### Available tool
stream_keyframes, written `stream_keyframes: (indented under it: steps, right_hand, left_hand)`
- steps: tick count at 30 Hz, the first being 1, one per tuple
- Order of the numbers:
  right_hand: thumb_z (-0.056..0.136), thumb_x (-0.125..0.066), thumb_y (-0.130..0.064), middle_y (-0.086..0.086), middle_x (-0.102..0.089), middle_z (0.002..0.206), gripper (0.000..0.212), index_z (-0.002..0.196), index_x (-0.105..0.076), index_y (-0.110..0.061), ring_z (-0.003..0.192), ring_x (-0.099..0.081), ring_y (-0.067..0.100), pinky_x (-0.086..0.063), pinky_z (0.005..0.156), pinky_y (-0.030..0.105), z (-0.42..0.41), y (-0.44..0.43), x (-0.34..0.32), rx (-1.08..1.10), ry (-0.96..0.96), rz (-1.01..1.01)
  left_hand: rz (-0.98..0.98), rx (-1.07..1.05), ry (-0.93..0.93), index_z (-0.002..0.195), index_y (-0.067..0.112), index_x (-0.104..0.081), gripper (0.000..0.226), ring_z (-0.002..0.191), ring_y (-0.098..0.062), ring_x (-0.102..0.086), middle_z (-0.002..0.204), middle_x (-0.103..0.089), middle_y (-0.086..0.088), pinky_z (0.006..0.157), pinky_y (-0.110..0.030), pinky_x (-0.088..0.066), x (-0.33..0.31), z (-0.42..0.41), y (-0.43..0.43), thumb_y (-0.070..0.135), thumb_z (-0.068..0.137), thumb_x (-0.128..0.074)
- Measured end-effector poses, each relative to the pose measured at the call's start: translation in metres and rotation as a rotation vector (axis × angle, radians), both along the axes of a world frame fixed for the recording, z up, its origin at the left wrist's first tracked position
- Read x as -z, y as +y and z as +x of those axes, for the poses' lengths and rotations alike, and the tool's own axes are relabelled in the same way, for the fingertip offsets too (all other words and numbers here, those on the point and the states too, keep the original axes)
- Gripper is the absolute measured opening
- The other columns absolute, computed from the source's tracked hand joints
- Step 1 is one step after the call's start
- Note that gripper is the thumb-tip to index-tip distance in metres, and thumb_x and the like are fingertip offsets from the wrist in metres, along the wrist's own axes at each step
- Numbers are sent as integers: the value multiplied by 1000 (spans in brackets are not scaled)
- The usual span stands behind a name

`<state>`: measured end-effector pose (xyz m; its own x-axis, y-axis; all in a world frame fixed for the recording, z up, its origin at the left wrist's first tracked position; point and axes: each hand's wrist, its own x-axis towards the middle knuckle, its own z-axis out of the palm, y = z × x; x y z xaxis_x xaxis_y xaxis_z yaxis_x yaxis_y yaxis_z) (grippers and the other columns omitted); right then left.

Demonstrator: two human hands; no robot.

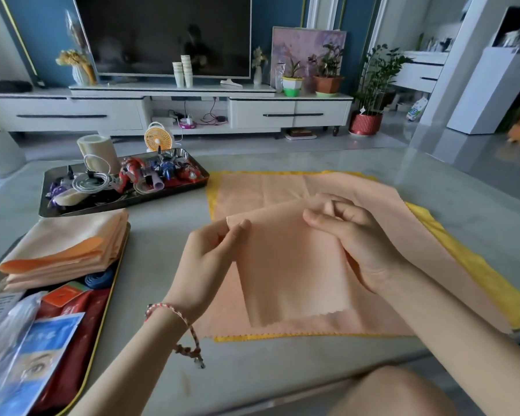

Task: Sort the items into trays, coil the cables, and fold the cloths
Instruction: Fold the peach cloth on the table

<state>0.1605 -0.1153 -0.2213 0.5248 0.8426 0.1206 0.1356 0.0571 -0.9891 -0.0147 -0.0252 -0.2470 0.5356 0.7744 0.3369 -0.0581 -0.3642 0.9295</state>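
**tidy_q:** so both hands are on it? left hand [213,250] pinches the top left corner of the folded peach cloth [294,265], and right hand [354,238] has thumb and fingers closed on the top right edge?

**foldfan:** yep, it's held right between them. imo the trick now is lining up those two corners and the zigzag bottom edge before pressing any crease. It looks thin and slippery, so it'll probably slide. Right under the hands another peach cloth, the spread cloth [252,190], lies flat on a yellow cloth [463,253] on the counter [168,364]. My guess is those two are next.

**tidy_q:** and the trays?

**foldfan:** left of the left hand, the yellow-rimmed tray [112,283] holds a stack of folded cloths [63,247] plus packets [57,334]. Beyond that, up and left of the hands, the dark tray [132,199] has coiled cables [93,181] and toy figures [162,169].
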Motion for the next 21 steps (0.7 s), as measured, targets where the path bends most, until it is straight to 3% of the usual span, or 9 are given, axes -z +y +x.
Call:
stream_keyframes:
  steps: [2,4,6,8,11,13,17,19,21]
  right_hand:
    - [81,-68,-11,-15,-60,114,29,56,-54,-8,114,-47,-9,-35,93,13,-1,4,4,7,-23,-1]
    - [84,-65,-16,0,-66,114,14,81,-69,-3,107,-59,0,-43,97,18,-4,7,5,-26,33,5]
    - [84,-62,-32,14,-66,115,38,106,-66,-2,108,-63,22,-43,102,37,-7,7,7,-131,119,-68]
    - [73,-64,-45,10,-68,113,53,115,-63,-11,107,-63,25,-48,94,41,-9,6,7,-268,129,-216]
    - [73,-72,-27,-1,-73,95,36,107,-64,-18,85,-69,12,-54,64,24,-14,8,10,-348,117,-318]
    - [80,-68,-9,1,-70,88,23,102,-63,-14,73,-68,10,-51,54,21,-17,16,15,-248,142,-276]
    - [85,-65,-6,1,-65,103,29,111,-57,-15,82,-65,14,-52,58,26,-35,37,20,-90,155,-198]
    - [85,-64,-9,3,-62,108,38,120,-51,-15,83,-64,16,-53,60,28,-49,51,22,-110,188,-226]
    - [86,-63,-14,5,-63,96,44,125,-41,-16,69,-64,18,-53,53,29,-66,65,21,-198,249,-289]
  left_hand:
    - [-202,43,-59,88,-11,-58,43,74,-20,-49,78,-54,-11,69,-37,-39,0,1,1,32,89,-59]
    - [-356,107,-105,98,-3,-64,36,78,-22,-60,87,-65,-13,70,-36,-49,-2,1,1,30,81,-60]
    - [-438,155,-123,102,10,-66,32,79,-18,-67,91,-72,-8,66,-29,-56,-1,-1,2,28,76,-61]
    - [-439,114,-109,103,15,-64,24,75,-17,-68,90,-72,-4,61,-28,-57,2,-3,5,23,80,-62]
    - [-468,25,-79,101,21,-63,15,69,-13,-67,85,-72,-1,54,-26,-55,8,-10,13,16,87,-60]
    - [-508,22,-94,108,31,-60,28,67,-12,-67,85,-71,0,50,-23,-52,11,-18,19,12,87,-59]
    - [-608,-49,-38,133,36,-36,59,80,-22,-65,106,-63,-11,54,-28,-51,20,-34,31,5,88,-58]
    - [-612,-120,-15,133,30,-40,56,70,-19,-63,95,-65,-9,46,-24,-51,19,-44,39,0,88,-56]
    - [-600,-186,-72,128,32,-45,55,49,-11,-60,78,-64,-5,35,-18,-46,11,-63,54,-5,89,-51]
